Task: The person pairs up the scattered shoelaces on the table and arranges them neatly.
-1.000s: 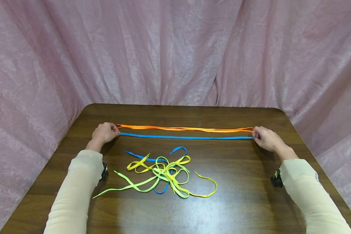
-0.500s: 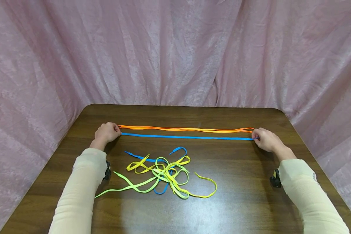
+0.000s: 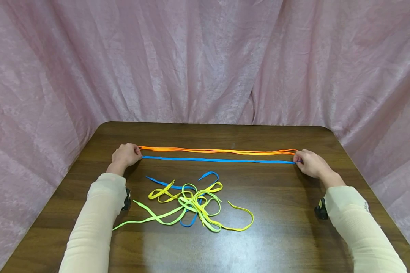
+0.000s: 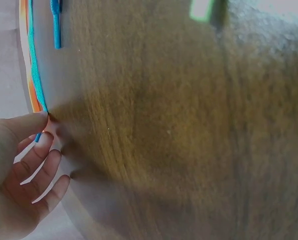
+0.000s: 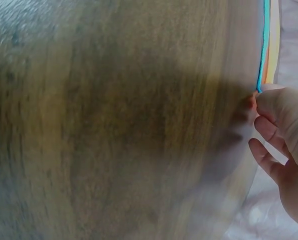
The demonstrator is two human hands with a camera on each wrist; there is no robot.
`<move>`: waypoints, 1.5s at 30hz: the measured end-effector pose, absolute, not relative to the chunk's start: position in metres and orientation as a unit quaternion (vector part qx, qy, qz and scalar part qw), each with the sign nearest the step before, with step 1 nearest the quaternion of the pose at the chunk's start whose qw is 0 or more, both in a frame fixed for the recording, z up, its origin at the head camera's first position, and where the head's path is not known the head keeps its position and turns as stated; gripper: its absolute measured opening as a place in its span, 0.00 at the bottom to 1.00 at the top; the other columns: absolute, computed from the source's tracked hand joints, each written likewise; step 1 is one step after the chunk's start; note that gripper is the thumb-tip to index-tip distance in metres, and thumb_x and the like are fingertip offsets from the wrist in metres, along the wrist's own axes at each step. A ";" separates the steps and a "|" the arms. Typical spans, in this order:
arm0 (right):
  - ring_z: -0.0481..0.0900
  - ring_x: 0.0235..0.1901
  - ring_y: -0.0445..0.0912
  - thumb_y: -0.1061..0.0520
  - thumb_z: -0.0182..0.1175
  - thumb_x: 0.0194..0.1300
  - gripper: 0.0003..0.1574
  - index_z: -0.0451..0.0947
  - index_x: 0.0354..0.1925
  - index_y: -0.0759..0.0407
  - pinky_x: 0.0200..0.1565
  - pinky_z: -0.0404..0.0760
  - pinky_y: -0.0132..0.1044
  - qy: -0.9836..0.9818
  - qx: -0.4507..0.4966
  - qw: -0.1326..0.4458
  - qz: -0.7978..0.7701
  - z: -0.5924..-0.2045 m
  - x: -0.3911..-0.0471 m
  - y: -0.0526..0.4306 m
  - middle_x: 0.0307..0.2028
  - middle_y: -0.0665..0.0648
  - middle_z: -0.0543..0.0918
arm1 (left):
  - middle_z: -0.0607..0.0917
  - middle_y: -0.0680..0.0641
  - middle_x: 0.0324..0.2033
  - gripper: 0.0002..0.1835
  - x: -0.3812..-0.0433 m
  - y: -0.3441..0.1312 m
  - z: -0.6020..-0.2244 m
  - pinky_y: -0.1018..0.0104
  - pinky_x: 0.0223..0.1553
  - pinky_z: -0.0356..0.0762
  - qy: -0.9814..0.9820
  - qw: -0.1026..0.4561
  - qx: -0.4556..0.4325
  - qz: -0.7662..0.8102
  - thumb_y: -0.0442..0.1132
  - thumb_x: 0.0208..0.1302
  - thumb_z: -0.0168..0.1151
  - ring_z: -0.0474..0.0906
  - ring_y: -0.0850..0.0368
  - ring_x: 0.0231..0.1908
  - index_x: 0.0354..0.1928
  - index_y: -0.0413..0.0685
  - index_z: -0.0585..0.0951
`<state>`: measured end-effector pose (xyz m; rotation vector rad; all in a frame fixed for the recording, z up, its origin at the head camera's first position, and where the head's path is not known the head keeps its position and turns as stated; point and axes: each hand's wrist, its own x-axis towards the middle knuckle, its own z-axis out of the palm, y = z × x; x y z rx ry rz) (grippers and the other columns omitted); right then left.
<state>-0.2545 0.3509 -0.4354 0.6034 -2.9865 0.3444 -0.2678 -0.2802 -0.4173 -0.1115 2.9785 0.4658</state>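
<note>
A flat blue shoelace (image 3: pixel 218 160) runs nearly straight across the back of the table between both hands. My left hand (image 3: pixel 125 154) pinches its left end between thumb and index finger; in the left wrist view the lace's blue tip (image 4: pixel 37 137) pokes out below the thumb. At the other end, my right hand (image 3: pixel 311 163) pinches the blue lace with thumb and fingertip. Just behind it lie orange shoelaces (image 3: pixel 218 151) in a roughly parallel bundle, their ends close to both hands.
Nearer the front, a loose tangle holds a yellow shoelace (image 3: pixel 239 229), a light green shoelace (image 3: pixel 147 219) and another blue shoelace (image 3: pixel 164 183). The brown wooden table (image 3: pixel 280 227) ends at a rounded back edge, before a pink curtain (image 3: pixel 205 60).
My left hand has shifted slightly right with its end of the blue shoelace, and my right hand slightly left. The orange laces and the tangle have stayed in place.
</note>
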 end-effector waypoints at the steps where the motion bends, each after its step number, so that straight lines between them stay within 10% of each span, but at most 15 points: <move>1: 0.71 0.28 0.47 0.66 0.58 0.53 0.06 0.73 0.29 0.56 0.31 0.70 0.43 -0.974 0.195 0.035 0.110 -0.435 -0.255 0.351 0.28 0.54 0.72 | 0.80 0.44 0.30 0.05 -0.268 -0.280 -0.417 0.58 0.24 0.68 0.986 0.063 -0.036 0.153 0.41 0.56 0.58 0.74 0.46 0.30 0.29 0.48 0.80; 45: 0.76 0.45 0.51 0.59 0.63 0.56 0.20 0.76 0.49 0.55 0.43 0.76 0.46 -0.919 0.382 0.055 0.084 -0.404 -0.252 0.236 0.47 0.54 0.77 | 0.74 0.42 0.55 0.23 -0.227 -0.235 -0.373 0.43 0.45 0.71 0.976 0.026 0.169 0.138 0.44 0.56 0.65 0.72 0.41 0.53 0.54 0.47 0.77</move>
